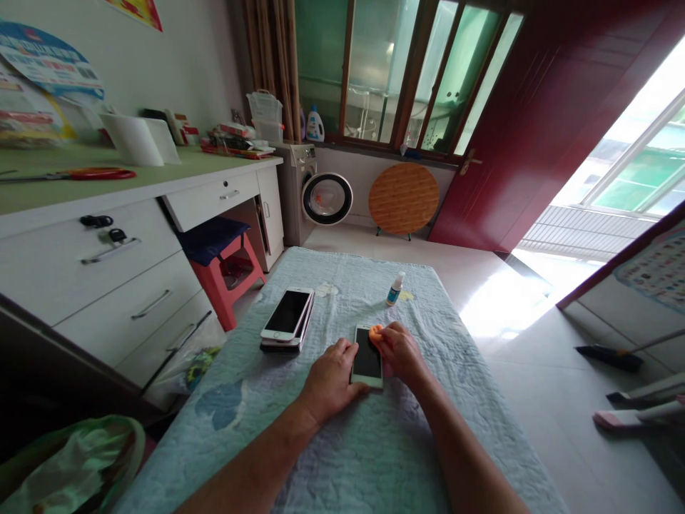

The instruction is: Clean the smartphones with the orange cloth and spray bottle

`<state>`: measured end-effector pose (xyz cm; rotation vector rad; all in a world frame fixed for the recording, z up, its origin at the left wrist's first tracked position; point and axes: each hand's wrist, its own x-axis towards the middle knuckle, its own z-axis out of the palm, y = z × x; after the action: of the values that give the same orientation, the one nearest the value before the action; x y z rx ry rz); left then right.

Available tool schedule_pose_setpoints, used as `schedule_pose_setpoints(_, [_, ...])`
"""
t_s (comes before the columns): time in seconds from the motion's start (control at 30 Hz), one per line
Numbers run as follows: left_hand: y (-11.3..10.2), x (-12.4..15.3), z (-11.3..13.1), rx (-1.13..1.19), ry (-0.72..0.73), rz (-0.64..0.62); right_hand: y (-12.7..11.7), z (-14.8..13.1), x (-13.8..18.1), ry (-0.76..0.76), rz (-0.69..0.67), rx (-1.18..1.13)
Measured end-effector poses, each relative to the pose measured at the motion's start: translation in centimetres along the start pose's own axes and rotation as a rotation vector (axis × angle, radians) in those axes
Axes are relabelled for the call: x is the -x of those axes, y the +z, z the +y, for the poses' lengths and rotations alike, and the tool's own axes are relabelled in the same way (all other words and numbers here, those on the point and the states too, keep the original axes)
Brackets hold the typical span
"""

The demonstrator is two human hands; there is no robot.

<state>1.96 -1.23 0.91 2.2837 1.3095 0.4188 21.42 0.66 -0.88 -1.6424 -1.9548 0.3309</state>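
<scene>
A white smartphone [367, 360] with a dark screen lies face up on the quilted cloth [342, 457]. My left hand [330, 378] grips its left edge, thumb at the bottom corner and fingers along the side. Pinched in my right hand [400, 350] is a small orange cloth [376, 333], pressed to the upper right of the screen. Beyond the phone stands a small spray bottle [395, 289] with a white cap and a blue label. To the left is a stack of phones [287, 315], a white one on top.
On the left, a white desk [107, 250] with drawers holds a paper roll [140, 140] and red-handled scissors [101, 173]. A red stool [222, 264] is tucked beneath it. A washing machine [300, 185] with its door open stands behind. A bin [136, 446] sits at lower left.
</scene>
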Motion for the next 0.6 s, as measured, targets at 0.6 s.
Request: schedule_pose_setpoints(0.6, [0.1,-0.2,-0.4,-0.014,0.006,-0.031,2.2,-1.5,-0.5,-0.112,-0.077,0.15])
